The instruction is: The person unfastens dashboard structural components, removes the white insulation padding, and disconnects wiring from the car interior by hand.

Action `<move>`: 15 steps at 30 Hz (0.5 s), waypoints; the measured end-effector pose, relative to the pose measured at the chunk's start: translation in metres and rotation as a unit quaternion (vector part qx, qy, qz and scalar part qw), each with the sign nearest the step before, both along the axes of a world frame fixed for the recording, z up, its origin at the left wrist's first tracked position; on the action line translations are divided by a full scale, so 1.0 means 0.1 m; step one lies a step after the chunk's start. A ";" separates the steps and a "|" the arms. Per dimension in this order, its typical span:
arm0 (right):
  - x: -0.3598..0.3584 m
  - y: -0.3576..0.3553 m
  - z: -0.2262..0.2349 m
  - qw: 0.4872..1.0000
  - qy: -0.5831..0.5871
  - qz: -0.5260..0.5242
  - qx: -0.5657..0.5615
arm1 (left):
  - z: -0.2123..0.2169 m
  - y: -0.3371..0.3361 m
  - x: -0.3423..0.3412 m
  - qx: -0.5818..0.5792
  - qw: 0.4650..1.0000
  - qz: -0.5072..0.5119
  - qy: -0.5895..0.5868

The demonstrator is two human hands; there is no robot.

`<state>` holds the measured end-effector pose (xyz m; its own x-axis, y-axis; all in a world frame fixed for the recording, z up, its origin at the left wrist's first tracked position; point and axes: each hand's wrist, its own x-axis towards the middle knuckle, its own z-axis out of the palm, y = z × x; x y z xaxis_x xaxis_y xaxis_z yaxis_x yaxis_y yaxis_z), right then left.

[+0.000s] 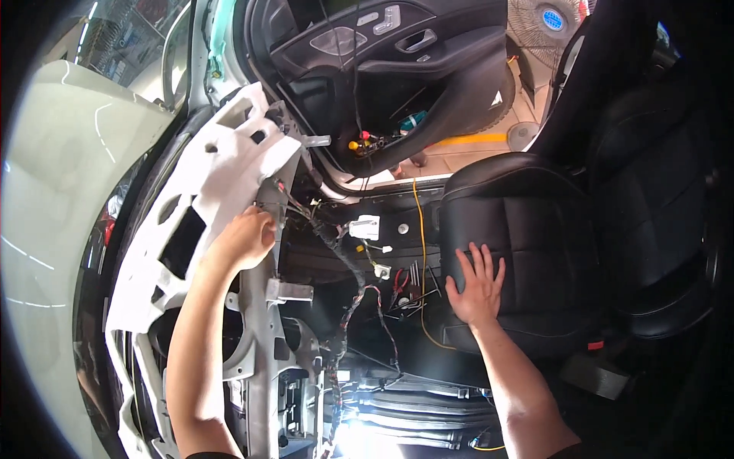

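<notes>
My left hand is closed over a grey metal dashboard crossbeam, its fingers curled at the beam's edge and partly hidden. Next to it lies the white foam-like dashboard shell, with several cut-outs. My right hand lies flat with fingers spread on the black leather seat. Between the hands, a dark wiring harness hangs along the crossbeam. A white connector box sits by the harness, near several small loose plugs.
Red-handled pliers and several thin tools lie on the dark floor beside the seat. A yellow cord runs past the seat's edge. Beyond stands the opened door, with a fan behind it. A bright light glares at the bottom.
</notes>
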<state>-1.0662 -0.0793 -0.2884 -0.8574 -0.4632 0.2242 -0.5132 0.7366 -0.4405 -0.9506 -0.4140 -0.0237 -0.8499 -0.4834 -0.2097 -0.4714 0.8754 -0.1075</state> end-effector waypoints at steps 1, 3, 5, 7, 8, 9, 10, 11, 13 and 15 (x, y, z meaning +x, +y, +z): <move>0.02 -0.01 0.00 1.000 0.000 0.002 0.001 | -0.07 -0.13 0.14 -0.047 0.998 -0.051 0.004; 0.03 -0.02 -0.03 1.000 -0.002 0.004 0.001 | -0.17 -0.33 0.17 -0.114 0.992 -0.049 0.007; 0.03 -0.01 -0.05 1.000 -0.007 -0.001 0.007 | -0.15 -0.42 0.09 -0.175 0.980 -0.023 0.091; 0.03 -0.02 -0.03 1.000 -0.007 0.000 0.005 | 0.03 -0.60 0.12 -0.333 0.939 -0.010 0.084; 0.03 -0.01 -0.04 1.000 -0.008 -0.003 0.010 | 0.13 -0.64 0.09 -0.392 0.914 0.018 0.101; 0.04 0.00 -0.04 1.000 -0.008 -0.006 0.010 | 0.18 -0.78 0.05 -0.446 0.884 0.061 0.121; 0.04 -0.02 -0.03 1.000 -0.007 -0.003 0.005 | 0.33 -0.97 0.07 -0.481 0.855 0.123 0.150; 0.06 -0.03 -0.04 1.000 -0.009 -0.001 0.006 | 0.48 -1.09 0.06 -0.468 0.846 0.184 0.179; 0.05 -0.03 -0.03 1.000 -0.009 -0.006 0.008 | 0.64 -1.34 0.09 -0.389 0.870 0.242 0.182; 0.05 -0.03 -0.02 1.000 -0.005 -0.005 0.003 | 0.42 -1.44 0.10 -0.385 0.893 0.188 0.136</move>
